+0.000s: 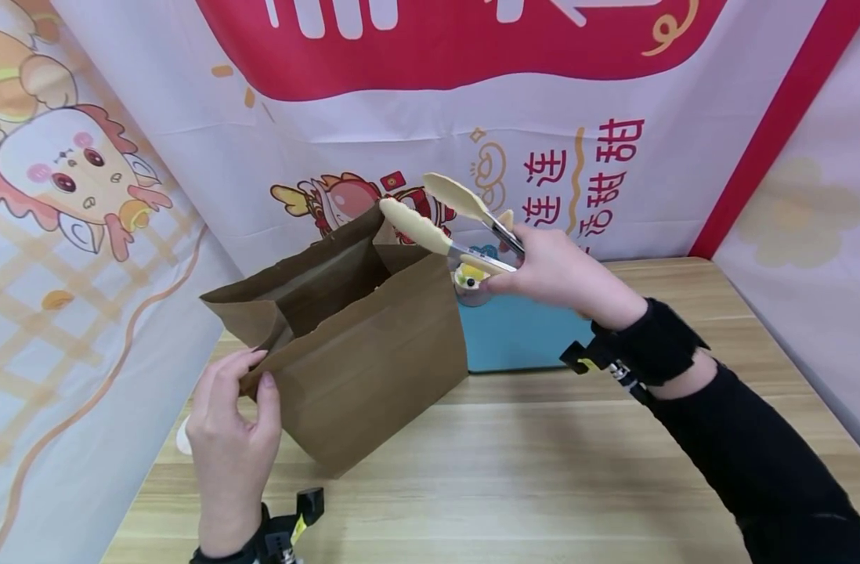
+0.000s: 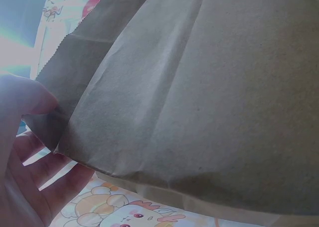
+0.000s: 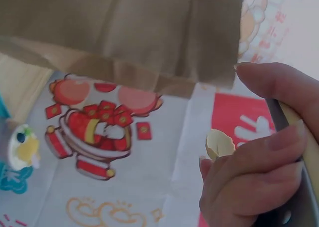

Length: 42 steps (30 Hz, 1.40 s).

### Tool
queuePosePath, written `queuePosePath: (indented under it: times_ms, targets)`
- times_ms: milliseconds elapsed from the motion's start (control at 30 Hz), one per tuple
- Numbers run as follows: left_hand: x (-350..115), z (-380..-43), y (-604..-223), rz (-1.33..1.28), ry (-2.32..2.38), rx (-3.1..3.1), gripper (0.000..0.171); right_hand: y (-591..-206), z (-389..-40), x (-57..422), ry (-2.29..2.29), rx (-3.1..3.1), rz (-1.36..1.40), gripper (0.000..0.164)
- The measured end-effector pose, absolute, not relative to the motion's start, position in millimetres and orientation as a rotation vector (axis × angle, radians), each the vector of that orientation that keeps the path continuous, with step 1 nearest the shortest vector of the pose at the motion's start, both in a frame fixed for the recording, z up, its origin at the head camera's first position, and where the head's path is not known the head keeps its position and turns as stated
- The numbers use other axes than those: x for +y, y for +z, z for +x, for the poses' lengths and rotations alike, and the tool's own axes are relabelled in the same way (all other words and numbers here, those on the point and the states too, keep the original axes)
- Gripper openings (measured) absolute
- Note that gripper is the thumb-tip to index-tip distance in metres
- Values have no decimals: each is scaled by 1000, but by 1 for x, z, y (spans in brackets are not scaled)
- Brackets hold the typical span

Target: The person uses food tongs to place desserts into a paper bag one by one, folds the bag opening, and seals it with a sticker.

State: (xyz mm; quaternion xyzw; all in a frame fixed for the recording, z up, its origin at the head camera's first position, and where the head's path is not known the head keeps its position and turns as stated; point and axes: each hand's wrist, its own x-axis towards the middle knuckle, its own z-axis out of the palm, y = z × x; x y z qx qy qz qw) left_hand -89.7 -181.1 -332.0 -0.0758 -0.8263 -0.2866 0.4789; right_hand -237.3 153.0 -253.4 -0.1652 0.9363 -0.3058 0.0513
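A brown paper bag (image 1: 373, 360) stands on the table with its mouth open. My left hand (image 1: 233, 431) pinches the near left corner of its rim between thumb and fingers; in the left wrist view the thumb lies over the jagged paper edge (image 2: 62, 62). My right hand (image 1: 553, 270) grips a pair of tongs (image 1: 465, 254) by the metal handles. Their two cream-coloured tips point left and stand apart, nothing between them, near the bag's far right corner. Just below this hand sits a small clear cup (image 1: 470, 286) topped with yellow fruit and a dark berry, partly hidden.
A blue board (image 1: 522, 337) lies behind and right of the bag, partly covered by it. Printed cloth (image 1: 402, 117) hangs at the back and sides of the wooden table (image 1: 543, 470). Something small and white (image 1: 183, 437) shows beside the left hand.
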Motion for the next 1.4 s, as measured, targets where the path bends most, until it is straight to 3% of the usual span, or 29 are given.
queuePosePath:
  times_ms: [500,1167,1400]
  targets:
    - [-181,-90,-333,-186,-704,-2017,23,-285,-263,180,-1068,2680,-305,46]
    - [-181,-91,-333,-186,-703,-2016,22,-384,-293,176,-876,2702,-106,73]
    - [-181,-91,-333,-184,-699,-2020,22,-406,-296,172,-808,2742,-77,73]
